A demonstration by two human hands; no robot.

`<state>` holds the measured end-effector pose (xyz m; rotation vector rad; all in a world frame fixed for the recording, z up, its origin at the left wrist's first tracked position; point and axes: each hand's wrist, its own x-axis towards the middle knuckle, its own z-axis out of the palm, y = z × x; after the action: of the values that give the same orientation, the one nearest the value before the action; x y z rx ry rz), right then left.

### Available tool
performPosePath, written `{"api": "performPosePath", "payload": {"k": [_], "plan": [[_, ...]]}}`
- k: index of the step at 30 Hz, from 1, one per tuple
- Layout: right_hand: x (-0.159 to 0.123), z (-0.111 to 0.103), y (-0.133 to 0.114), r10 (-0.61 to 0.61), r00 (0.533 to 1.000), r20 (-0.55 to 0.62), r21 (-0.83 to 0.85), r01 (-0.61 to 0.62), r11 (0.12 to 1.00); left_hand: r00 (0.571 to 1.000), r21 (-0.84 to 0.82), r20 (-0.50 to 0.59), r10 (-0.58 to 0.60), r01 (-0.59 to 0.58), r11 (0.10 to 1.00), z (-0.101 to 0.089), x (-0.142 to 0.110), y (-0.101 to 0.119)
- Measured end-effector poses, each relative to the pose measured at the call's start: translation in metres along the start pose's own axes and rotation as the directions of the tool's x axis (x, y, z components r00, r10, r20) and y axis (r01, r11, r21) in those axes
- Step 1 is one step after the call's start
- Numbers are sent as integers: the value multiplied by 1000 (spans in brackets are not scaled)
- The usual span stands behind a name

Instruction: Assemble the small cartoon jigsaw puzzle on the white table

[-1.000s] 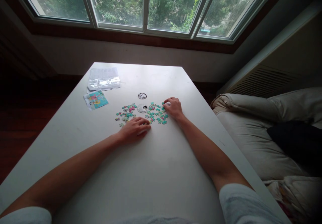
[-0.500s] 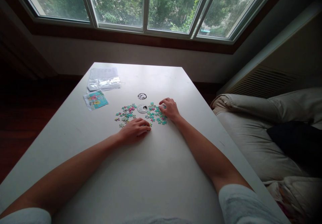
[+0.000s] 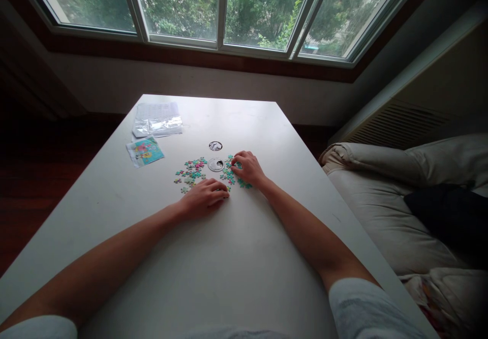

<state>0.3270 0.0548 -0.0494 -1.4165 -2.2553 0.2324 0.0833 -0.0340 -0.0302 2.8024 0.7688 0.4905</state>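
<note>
Loose teal and pink puzzle pieces [image 3: 192, 170] lie scattered on the white table [image 3: 229, 257]. My left hand [image 3: 204, 196] rests at the near edge of the scatter, fingers curled down onto a few pieces. My right hand [image 3: 247, 167] lies over the right part of the scatter, fingers bent with their tips among the pieces. A small round tin [image 3: 216, 164] sits between the two piles, and a second round part [image 3: 215, 146] lies just behind it. What each hand holds, if anything, is hidden under the fingers.
A colourful picture card [image 3: 145, 151] and a clear plastic bag on paper [image 3: 157, 120] lie at the table's far left. A pale sofa [image 3: 400, 202] with a dark cushion [image 3: 453, 217] stands close on the right. Windows run along the far wall.
My right hand has slid left across the puzzle pieces, from the right edge of the scatter toward the round tin. My left hand has stayed in place.
</note>
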Motion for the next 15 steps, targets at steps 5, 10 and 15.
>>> {"api": "performPosePath", "payload": {"k": [5, 10, 15], "plan": [[1, -3, 3, 4, 998, -68, 19, -2, 1000, 1000, -5, -6, 4, -4, 1000, 1, -1, -1], [2, -7, 12, 45, 990, -134, 47, -39, 998, 1000, 3, -3, 8, -8, 1000, 2, -1, -2], [0, -4, 11, -75, 997, -9, 8, 76, 997, 1000, -4, -11, 16, -16, 1000, 2, 0, -2]]}}
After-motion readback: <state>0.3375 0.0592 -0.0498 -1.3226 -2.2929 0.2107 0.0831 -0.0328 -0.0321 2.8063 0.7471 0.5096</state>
